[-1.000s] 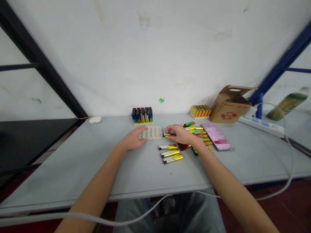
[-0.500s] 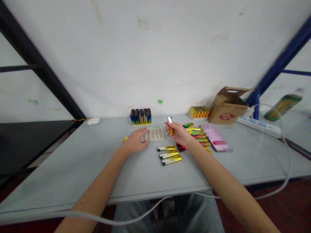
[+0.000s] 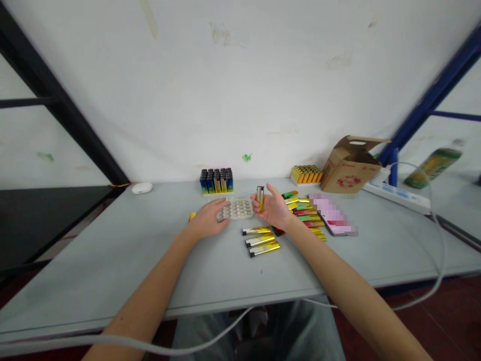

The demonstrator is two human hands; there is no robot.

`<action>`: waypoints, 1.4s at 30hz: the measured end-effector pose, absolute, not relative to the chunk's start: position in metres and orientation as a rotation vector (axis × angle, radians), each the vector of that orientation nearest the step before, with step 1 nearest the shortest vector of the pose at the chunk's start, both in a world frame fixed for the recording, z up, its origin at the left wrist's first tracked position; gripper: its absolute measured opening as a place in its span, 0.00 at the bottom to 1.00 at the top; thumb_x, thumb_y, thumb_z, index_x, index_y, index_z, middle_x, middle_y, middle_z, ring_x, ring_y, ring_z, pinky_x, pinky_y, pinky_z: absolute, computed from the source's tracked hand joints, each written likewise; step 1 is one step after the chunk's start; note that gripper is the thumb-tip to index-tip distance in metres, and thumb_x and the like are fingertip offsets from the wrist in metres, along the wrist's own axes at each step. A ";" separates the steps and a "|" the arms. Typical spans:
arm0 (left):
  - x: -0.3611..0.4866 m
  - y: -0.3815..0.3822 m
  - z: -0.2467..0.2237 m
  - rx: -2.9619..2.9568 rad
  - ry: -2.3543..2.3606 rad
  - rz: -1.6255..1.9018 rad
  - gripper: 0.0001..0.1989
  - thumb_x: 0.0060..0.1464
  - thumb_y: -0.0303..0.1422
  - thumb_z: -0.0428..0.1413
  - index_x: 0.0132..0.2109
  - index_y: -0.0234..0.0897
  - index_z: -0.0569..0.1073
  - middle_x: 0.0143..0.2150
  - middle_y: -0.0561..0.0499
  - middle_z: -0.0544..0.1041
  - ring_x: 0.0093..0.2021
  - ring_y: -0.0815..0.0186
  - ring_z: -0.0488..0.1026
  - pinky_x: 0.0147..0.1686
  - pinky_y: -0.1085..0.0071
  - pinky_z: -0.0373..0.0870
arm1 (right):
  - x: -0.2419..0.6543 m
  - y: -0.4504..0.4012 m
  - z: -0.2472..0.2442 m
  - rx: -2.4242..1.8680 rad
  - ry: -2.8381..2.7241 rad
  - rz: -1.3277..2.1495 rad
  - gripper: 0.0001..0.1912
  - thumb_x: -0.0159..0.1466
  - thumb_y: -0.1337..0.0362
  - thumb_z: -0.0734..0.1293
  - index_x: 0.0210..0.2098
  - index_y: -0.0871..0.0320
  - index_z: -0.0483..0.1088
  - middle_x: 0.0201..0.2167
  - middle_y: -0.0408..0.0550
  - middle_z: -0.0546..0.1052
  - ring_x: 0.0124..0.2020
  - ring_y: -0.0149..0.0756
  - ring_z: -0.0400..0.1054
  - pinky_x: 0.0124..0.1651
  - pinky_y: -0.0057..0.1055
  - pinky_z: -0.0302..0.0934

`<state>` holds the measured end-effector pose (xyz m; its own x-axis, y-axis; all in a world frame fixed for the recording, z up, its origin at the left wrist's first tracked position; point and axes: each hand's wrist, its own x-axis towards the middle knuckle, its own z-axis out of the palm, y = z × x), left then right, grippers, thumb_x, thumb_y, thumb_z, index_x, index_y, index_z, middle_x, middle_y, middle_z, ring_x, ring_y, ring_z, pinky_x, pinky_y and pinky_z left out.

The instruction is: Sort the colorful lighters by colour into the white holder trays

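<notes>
My right hand (image 3: pixel 276 208) holds a gold lighter (image 3: pixel 260 199) almost upright in its curled fingers, silver top up, thumb raised off it. Just left of it lies a white tray with rows of round hollows (image 3: pixel 240 208). The left end of this tray is gripped between the thumb and fingers of my left hand (image 3: pixel 206 218). Three gold lighters (image 3: pixel 263 240) lie side by side in front of the tray. A pile of mixed gold, red and green lighters (image 3: pixel 306 213) is partly hidden behind my right hand and wrist. Something yellow (image 3: pixel 192 216) peeks out beyond my left hand.
By the wall stand a tray of blue-black lighters (image 3: pixel 217 181) and a tray of orange-yellow pieces (image 3: pixel 306 174). Further right are a pink phone-like slab (image 3: pixel 330 213), a cardboard box (image 3: pixel 349 168), a power strip (image 3: pixel 398 196) and a bottle (image 3: pixel 432 165). A white case (image 3: pixel 142 188) sits left.
The lighter in my right hand has turned more upright and come slightly down and left toward the tray. My right thumb has lifted. My left hand stays on the tray.
</notes>
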<state>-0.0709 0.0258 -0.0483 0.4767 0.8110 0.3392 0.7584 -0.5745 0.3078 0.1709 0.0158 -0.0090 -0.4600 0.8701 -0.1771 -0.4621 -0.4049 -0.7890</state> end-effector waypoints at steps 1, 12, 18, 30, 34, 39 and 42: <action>-0.071 0.026 -0.048 2.600 1.391 0.683 0.28 0.51 0.40 0.53 0.56 0.30 0.71 0.60 0.35 0.70 0.61 0.51 0.67 0.62 0.54 0.62 | 0.171 0.016 -0.009 -0.751 -0.865 1.957 0.28 0.62 0.40 0.54 0.30 0.59 0.67 0.20 0.40 0.61 0.21 0.28 0.55 0.23 0.23 0.49; -0.067 0.024 -0.046 2.606 1.384 0.698 0.31 0.51 0.40 0.53 0.60 0.28 0.67 0.60 0.36 0.71 0.60 0.51 0.68 0.61 0.55 0.63 | 0.171 0.016 -0.011 -0.744 -0.941 1.998 0.29 0.60 0.36 0.55 0.21 0.56 0.56 0.16 0.36 0.53 0.16 0.25 0.45 0.17 0.22 0.36; -0.063 0.022 -0.045 2.627 1.388 0.667 0.29 0.51 0.39 0.53 0.58 0.29 0.69 0.60 0.36 0.71 0.60 0.52 0.68 0.61 0.55 0.62 | 0.172 0.016 -0.010 -0.747 -0.865 1.999 0.29 0.61 0.37 0.54 0.19 0.55 0.51 0.13 0.34 0.49 0.14 0.24 0.41 0.15 0.21 0.35; -0.065 0.024 -0.049 2.619 1.371 0.669 0.29 0.52 0.39 0.54 0.58 0.27 0.71 0.60 0.33 0.69 0.60 0.51 0.67 0.62 0.54 0.61 | 0.173 0.016 -0.011 -0.782 -0.797 1.999 0.28 0.64 0.44 0.49 0.15 0.55 0.47 0.12 0.33 0.43 0.13 0.23 0.34 0.14 0.22 0.32; -0.065 0.024 -0.048 2.612 1.359 0.689 0.28 0.51 0.39 0.54 0.57 0.28 0.71 0.60 0.33 0.70 0.60 0.50 0.67 0.61 0.53 0.61 | 0.171 0.015 -0.007 -0.818 -0.810 2.005 0.27 0.65 0.47 0.47 0.14 0.54 0.46 0.12 0.34 0.43 0.13 0.24 0.33 0.14 0.22 0.32; -0.065 0.025 -0.049 2.608 1.371 0.688 0.29 0.51 0.40 0.54 0.57 0.28 0.71 0.60 0.34 0.70 0.60 0.50 0.67 0.62 0.53 0.61 | 0.166 0.011 -0.002 -0.811 -0.849 2.004 0.26 0.65 0.51 0.45 0.14 0.55 0.47 0.11 0.34 0.43 0.13 0.25 0.32 0.14 0.23 0.31; -0.065 0.025 -0.049 2.615 1.375 0.678 0.29 0.51 0.40 0.54 0.57 0.28 0.71 0.60 0.34 0.69 0.60 0.50 0.67 0.62 0.54 0.61 | 0.164 0.011 -0.001 -0.819 -0.874 1.990 0.25 0.65 0.52 0.45 0.15 0.55 0.48 0.11 0.34 0.44 0.14 0.25 0.33 0.15 0.23 0.31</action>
